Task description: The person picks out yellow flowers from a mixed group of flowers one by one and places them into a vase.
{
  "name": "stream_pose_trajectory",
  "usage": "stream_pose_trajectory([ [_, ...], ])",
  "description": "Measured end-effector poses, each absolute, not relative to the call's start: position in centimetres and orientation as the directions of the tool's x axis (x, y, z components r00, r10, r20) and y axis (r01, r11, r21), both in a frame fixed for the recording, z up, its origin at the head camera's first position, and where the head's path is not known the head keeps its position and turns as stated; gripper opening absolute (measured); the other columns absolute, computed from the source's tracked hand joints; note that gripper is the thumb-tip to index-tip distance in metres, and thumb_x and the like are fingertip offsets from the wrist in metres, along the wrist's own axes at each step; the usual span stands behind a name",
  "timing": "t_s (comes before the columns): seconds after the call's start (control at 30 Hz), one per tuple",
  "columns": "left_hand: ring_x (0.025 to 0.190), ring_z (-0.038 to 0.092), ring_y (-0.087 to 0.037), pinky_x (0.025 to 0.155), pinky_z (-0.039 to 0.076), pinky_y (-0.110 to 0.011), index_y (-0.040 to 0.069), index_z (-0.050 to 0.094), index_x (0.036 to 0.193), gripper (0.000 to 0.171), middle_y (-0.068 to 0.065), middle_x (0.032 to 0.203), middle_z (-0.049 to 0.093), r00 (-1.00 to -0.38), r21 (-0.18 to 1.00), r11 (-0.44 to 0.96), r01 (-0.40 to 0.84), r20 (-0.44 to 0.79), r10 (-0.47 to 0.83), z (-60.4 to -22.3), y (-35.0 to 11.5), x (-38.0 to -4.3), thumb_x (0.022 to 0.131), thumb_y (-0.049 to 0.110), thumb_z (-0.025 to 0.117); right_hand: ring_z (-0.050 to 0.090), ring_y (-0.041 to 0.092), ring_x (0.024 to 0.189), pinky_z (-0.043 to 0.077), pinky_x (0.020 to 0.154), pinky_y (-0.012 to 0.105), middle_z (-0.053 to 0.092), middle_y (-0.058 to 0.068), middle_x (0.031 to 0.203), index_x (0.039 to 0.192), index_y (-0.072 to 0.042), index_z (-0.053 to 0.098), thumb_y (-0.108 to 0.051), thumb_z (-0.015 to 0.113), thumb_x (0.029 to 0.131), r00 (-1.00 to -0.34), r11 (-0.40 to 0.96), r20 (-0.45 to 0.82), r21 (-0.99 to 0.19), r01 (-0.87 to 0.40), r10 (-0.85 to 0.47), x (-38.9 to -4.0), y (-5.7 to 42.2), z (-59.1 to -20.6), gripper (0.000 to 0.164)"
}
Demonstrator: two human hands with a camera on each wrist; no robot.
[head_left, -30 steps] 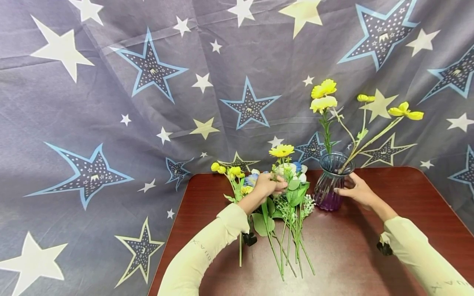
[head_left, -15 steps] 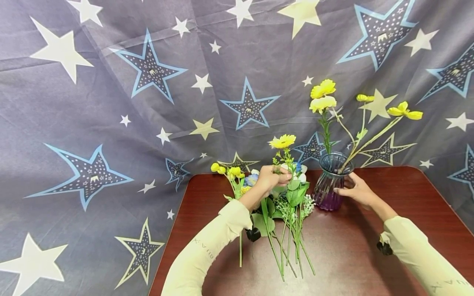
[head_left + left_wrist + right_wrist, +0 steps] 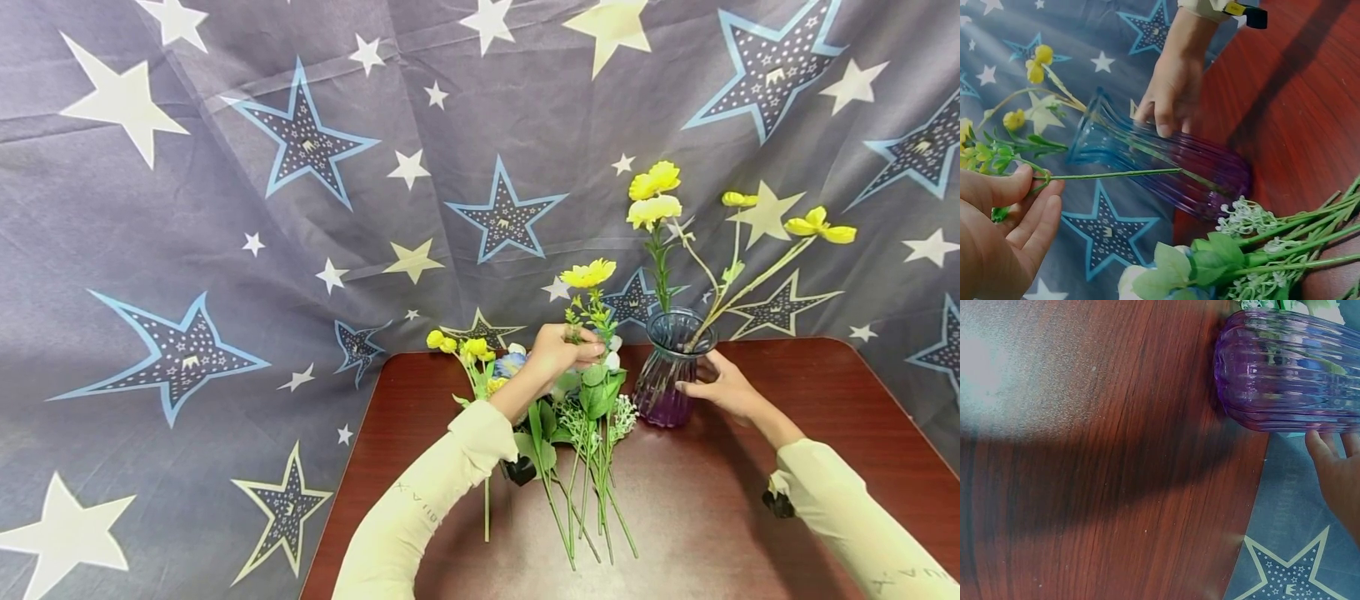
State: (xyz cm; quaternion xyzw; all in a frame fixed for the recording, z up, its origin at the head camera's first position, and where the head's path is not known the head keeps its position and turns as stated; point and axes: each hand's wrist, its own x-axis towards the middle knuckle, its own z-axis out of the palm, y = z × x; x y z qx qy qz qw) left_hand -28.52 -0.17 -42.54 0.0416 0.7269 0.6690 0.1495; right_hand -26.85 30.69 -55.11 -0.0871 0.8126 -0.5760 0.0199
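My left hand (image 3: 561, 353) pinches the green stem (image 3: 1116, 174) of a yellow artificial flower (image 3: 588, 273) between thumb and fingers. The flower stands upright above the pile, its bare lower stem in front of the vase in the left wrist view. My right hand (image 3: 729, 388) holds the side of a ribbed glass vase (image 3: 666, 400), bluish at the top and purple at the base. Its thumb lies at the front and its fingers reach behind. Several yellow blooms (image 3: 655, 208) rise from the upright vase, their stems visible through the glass.
Left of the vase, a pile of artificial flowers with green stems (image 3: 600, 483), white sprigs (image 3: 1247, 217) and leaves (image 3: 602, 392) lies on the reddish-brown table (image 3: 705, 517). Yellow buds (image 3: 475, 348) stick out at its left. A grey star-patterned cloth (image 3: 360, 275) hangs behind the table.
My left hand has lifted the yellow flower from the pile and moved it slightly right toward the vase. The right hand and vase have stayed in place.
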Motion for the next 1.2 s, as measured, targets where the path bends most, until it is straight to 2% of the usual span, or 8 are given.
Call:
stream_pose_trajectory([
  [0.2, 0.095, 0.076, -0.039, 0.077, 0.064, -0.034, -0.004, 0.076, 0.103, 0.017, -0.019, 0.1, 0.078, -0.955, 0.987, 0.105, -0.121, -0.144, 0.257, -41.4, 0.6, -28.6, 0.087, 0.001, 0.079, 0.055, -0.011, 0.103, 0.052, 0.086, 0.015, 0.054, -0.019, 0.117, 0.154, 0.004, 0.029, -0.007, 0.076, 0.09, -0.982, 0.303, 0.075, -0.945, -0.126, -0.172, -26.9, 30.7, -55.1, 0.08],
  [0.37, 0.092, 0.076, -0.04, 0.075, 0.064, -0.032, -0.006, 0.076, 0.102, 0.017, -0.022, 0.099, 0.077, -0.959, 0.992, 0.085, -0.097, -0.116, 0.258, -40.5, 1.0, -28.7, 0.086, 0.0, 0.079, 0.054, -0.012, 0.103, 0.051, 0.086, 0.014, 0.055, -0.01, 0.121, 0.154, 0.004, 0.029, -0.007, 0.076, 0.09, -0.982, 0.319, 0.079, -0.938, -0.132, -0.172, -27.0, 30.7, -55.1, 0.08],
  [0.43, 0.095, 0.074, -0.044, 0.073, 0.064, -0.031, -0.007, 0.076, 0.103, 0.017, -0.023, 0.1, 0.077, -0.958, 0.994, 0.067, -0.089, -0.104, 0.267, -40.0, 1.2, -28.8, 0.087, -0.001, 0.078, 0.054, -0.012, 0.103, 0.051, 0.086, 0.014, 0.056, -0.012, 0.121, 0.154, 0.004, 0.029, -0.007, 0.076, 0.09, -0.981, 0.315, 0.083, -0.94, -0.135, -0.173, -27.0, 30.7, -55.1, 0.08],
  [0.6, 0.082, 0.077, -0.034, 0.076, 0.064, -0.033, -0.009, 0.074, 0.105, 0.018, -0.025, 0.102, 0.076, -0.952, 0.996, 0.033, -0.077, -0.084, 0.295, -38.8, 1.5, -29.1, 0.088, -0.001, 0.076, 0.056, -0.012, 0.103, 0.052, 0.087, 0.013, 0.054, -0.029, 0.113, 0.154, 0.004, 0.029, -0.005, 0.076, 0.09, -0.979, 0.29, 0.097, -0.946, -0.147, -0.18, -27.1, 30.8, -55.1, 0.079],
  [0.7, 0.079, 0.077, -0.024, 0.076, 0.064, -0.033, -0.007, 0.074, 0.106, 0.019, -0.024, 0.104, 0.076, -0.95, 0.997, 0.04, -0.06, -0.07, 0.305, -38.1, 1.7, -29.4, 0.089, 0.0, 0.076, 0.055, -0.012, 0.103, 0.052, 0.087, 0.013, 0.055, -0.024, 0.116, 0.154, 0.004, 0.029, -0.006, 0.076, 0.09, -0.979, 0.297, 0.097, -0.944, -0.147, -0.178, -27.0, 30.8, -55.1, 0.08],
  [0.87, 0.094, 0.077, -0.035, 0.076, 0.064, -0.031, -0.007, 0.075, 0.107, 0.019, -0.024, 0.105, 0.076, -0.95, 0.998, 0.055, -0.025, -0.04, 0.31, -37.2, 2.3, -29.6, 0.09, 0.003, 0.076, 0.053, -0.012, 0.103, 0.05, 0.086, 0.013, 0.055, -0.005, 0.123, 0.153, 0.005, 0.029, -0.007, 0.076, 0.09, -0.983, 0.332, 0.086, -0.933, -0.137, -0.165, -26.9, 30.8, -55.0, 0.08],
  [1.03, 0.095, 0.076, -0.038, 0.079, 0.064, -0.035, -0.007, 0.075, 0.105, 0.018, -0.023, 0.105, 0.076, -0.957, 0.999, 0.018, 0.031, 0.024, 0.289, -36.4, 3.3, -29.8, 0.09, 0.002, 0.076, 0.052, -0.013, 0.102, 0.049, 0.086, 0.011, 0.054, 0.018, 0.131, 0.152, 0.006, 0.03, -0.008, 0.075, 0.09, -0.984, 0.346, 0.084, -0.929, -0.134, -0.155, -26.7, 30.7, -54.9, 0.078],
  [1.2, 0.094, 0.075, -0.042, 0.081, 0.064, -0.04, -0.009, 0.075, 0.102, 0.015, -0.026, 0.102, 0.075, -0.963, 0.992, -0.047, 0.117, 0.125, 0.24, -36.0, 4.3, -29.8, 0.09, 0.001, 0.076, 0.051, -0.012, 0.102, 0.048, 0.086, 0.011, 0.052, 0.022, 0.133, 0.151, 0.005, 0.032, -0.009, 0.076, 0.09, -0.986, 0.348, 0.078, -0.929, -0.127, -0.151, -26.7, 30.5, -55.1, 0.077],
])
